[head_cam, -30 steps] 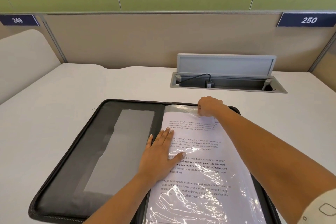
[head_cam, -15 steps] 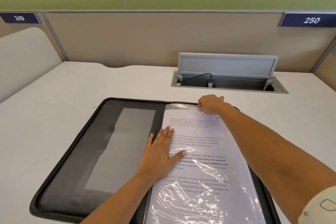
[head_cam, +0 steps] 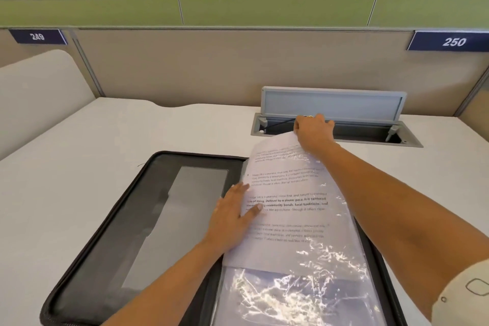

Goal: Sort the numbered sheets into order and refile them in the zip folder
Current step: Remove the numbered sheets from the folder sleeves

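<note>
Blue plate on partition, upper left: white "249". Blue plate upper right: white italic "250". Printed sheet carries several text blocks, mostly blurred. Bold lines in the middle block partly legible: "Defined by a slower pace, it is centered", "community bonds, local traditions, and". Line below: "like agriculture". Other paragraphs too faint to read.
</note>
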The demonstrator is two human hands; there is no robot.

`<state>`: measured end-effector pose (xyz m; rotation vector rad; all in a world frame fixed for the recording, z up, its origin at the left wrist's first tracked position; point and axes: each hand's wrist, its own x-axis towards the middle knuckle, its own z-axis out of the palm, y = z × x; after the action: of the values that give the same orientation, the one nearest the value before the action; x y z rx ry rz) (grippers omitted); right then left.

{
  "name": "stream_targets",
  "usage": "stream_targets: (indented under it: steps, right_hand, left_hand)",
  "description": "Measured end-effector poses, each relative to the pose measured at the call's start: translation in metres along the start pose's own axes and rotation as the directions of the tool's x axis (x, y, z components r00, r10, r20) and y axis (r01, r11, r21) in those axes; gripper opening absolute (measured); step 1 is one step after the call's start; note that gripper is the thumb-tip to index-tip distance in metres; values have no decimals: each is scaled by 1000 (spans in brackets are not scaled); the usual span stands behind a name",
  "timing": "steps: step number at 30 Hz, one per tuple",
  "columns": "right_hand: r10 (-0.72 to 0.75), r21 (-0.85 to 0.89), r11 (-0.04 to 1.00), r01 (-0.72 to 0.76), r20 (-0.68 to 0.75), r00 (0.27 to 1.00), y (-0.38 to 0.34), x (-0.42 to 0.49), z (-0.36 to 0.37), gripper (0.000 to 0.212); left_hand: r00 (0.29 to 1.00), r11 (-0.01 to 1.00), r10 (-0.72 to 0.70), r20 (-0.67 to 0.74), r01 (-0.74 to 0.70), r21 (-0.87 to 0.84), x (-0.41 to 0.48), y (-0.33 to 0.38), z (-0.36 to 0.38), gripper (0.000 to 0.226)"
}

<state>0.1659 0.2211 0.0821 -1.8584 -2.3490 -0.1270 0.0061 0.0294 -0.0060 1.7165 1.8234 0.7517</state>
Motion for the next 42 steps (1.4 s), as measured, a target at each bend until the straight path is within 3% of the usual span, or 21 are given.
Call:
stream_targets:
  steps: [3,9,21,25,28,29,31,32,34,36,42]
  right_hand:
    - [32,251,966,-65,134,990,7,4,-1,18]
    - [-29,452,881,-138,343,939,26,2,-8,27]
    - [10,654,754,-57,75,997,26,21,-17,9]
    - [20,738,674,-37,32,999,25,25,-18,14]
    - [123,819,566,-94,28,992,29,22,-13,39]
    - [169,849,503,-162,87,982,32,19,-11,51]
    - [181,854,358,-377,333,925,41,11,-13,63]
    - [126,805,339,-488,475,871,46,6,-15,59]
    - [20,697,403,-593,641,767,54,-3,-17,44]
    - [3,672,462,-579,652,758,60,-6,-12,35]
    - [156,733,388,-559,546,823,59,6,-7,28]
  left_hand:
    - [996,985,-90,-21,86,-151,25,10,-16,56]
    - [989,969,-147,-17,140,-204,66,28,-29,44]
    - [924,860,-377,62,374,-348,137,40,-35,53]
    - [906,786,-423,3,369,-496,151,32,-35,41]
    - [865,756,-494,-81,382,-532,159,25,-36,31]
    - [852,755,-513,-107,388,-529,161,23,-37,27]
    - [827,740,-542,-149,385,-552,163,21,-37,24]
    - [814,725,-557,-164,380,-574,164,21,-37,24]
    - [806,725,-557,-198,357,-589,165,24,-36,22]
    - [809,741,-543,-225,335,-582,169,26,-36,22]
    - [824,762,-501,-265,274,-587,175,33,-38,16]
